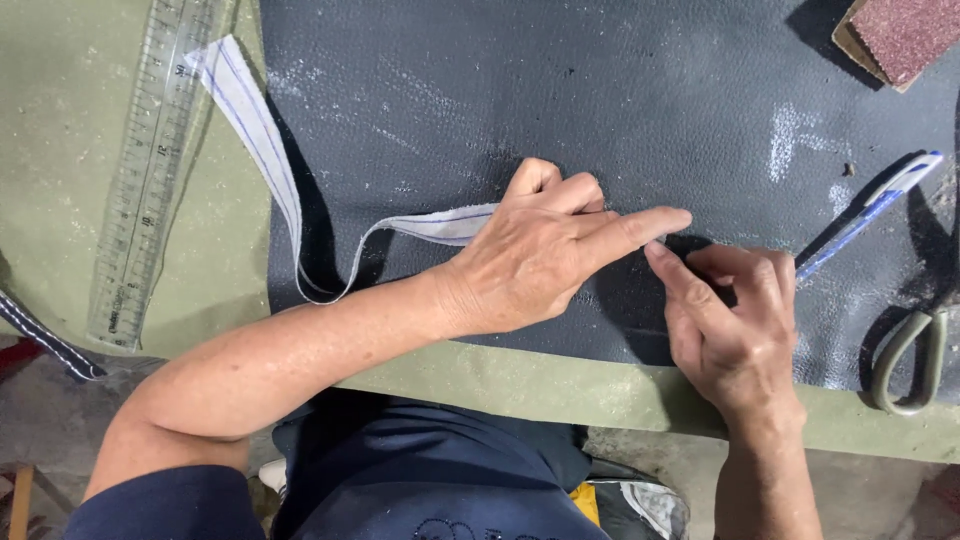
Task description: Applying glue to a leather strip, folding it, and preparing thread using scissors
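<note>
Strip: white fabric strip [262,130], blue-lined, looping across dark leather sheet [600,90] toward frame centre.
Left hand [545,250]: pressing strip, forefinger extended.
Right hand [735,320]: pinching a pen [868,213].

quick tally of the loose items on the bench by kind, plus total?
Clear ruler: 1
White striped fabric strip, its end under the left hand: 1
Dark leather sheet: 1
Sanding block: 1
Blue-and-white pen, beside the right hand: 1
Scissors, handles only in view: 1
Total: 6
</note>
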